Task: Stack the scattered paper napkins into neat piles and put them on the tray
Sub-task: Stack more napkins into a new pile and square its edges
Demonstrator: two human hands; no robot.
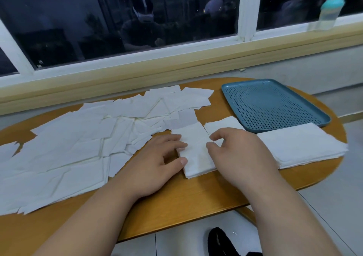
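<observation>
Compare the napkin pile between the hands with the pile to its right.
The small pile is narrow; the wide pile is much broader. The left hand and right hand touch the small pile's edges; the wide pile lies untouched. Both are white, on the table, not on the tray.

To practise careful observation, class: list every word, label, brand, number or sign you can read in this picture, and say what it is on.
No readable text anywhere in the picture.
Scattered napkins: plain white, no print.
Tray: perforated, no visible marking.
Bottle on the windowsill: too blurred to tell whether it carries any print.
</observation>
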